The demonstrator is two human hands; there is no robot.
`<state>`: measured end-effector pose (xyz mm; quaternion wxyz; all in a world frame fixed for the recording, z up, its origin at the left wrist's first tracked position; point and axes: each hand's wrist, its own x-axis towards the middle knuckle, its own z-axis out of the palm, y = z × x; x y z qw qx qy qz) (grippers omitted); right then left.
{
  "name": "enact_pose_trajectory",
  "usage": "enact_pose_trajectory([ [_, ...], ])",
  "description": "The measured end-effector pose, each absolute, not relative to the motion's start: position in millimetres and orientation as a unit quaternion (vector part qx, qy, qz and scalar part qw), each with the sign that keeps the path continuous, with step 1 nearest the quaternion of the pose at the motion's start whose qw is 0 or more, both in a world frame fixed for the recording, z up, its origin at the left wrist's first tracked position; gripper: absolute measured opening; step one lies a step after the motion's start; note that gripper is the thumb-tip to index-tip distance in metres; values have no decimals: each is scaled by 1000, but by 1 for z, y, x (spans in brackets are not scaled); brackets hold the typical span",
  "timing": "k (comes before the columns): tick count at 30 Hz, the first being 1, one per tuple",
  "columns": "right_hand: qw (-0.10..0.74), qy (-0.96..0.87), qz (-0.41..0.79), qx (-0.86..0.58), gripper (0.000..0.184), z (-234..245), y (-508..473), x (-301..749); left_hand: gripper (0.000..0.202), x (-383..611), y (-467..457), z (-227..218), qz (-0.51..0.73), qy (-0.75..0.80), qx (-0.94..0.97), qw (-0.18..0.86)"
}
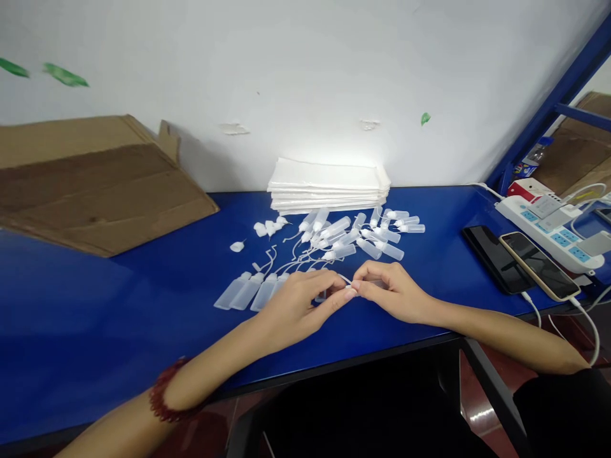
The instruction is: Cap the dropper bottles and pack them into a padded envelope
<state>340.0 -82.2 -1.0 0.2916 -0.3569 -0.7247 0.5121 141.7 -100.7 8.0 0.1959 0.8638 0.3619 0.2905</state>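
Observation:
My left hand (305, 302) is closed in a pinch on a small white nozzle cap (350, 287) with a thin white tube. Fingertip to fingertip with it, my right hand (394, 292) is closed around a small translucent squeeze bottle (377, 283), mostly hidden by the fingers. Beside and partly behind my left hand lies a row of larger translucent bottles (245, 296) with bent thin tubes. Beyond both hands, several small squeeze bottles (341, 238) lie in a loose pile. Several loose white caps (260, 229) rest left of that pile.
A stack of white flat packets (329, 184) leans near the wall. Cardboard (95, 191) stands at the left on the blue table (167, 305). To the right are two phones (539, 264) on charging cables and a power strip (554, 232). A blue metal frame (544, 114) rises behind them.

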Motion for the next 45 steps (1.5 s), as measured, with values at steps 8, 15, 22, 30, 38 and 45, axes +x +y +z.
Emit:
enact_pose_trajectory([
  [8, 271, -678, 591, -342, 33, 1, -79, 340, 4, 143, -99, -3, 364, 258, 892, -66],
  [15, 271, -700, 585, -307, 32, 4, -80, 342, 8, 138, -100, 6, 375, 275, 883, 53],
  [22, 271, -739, 534, -308, 36, 2, -81, 343, 12, 140, -102, 12, 347, 317, 867, 167],
  [30, 262, -743, 529, -317, 33, 2, -81, 344, 8, 140, -102, 7, 343, 286, 884, 136],
  [38, 262, -757, 512, -311, 30, 4, -82, 343, 15, 138, -103, 14, 288, 330, 867, 238],
  [45, 239, -760, 516, -315, 41, 7, -81, 343, 4, 142, -102, 7, 358, 251, 890, 128],
])
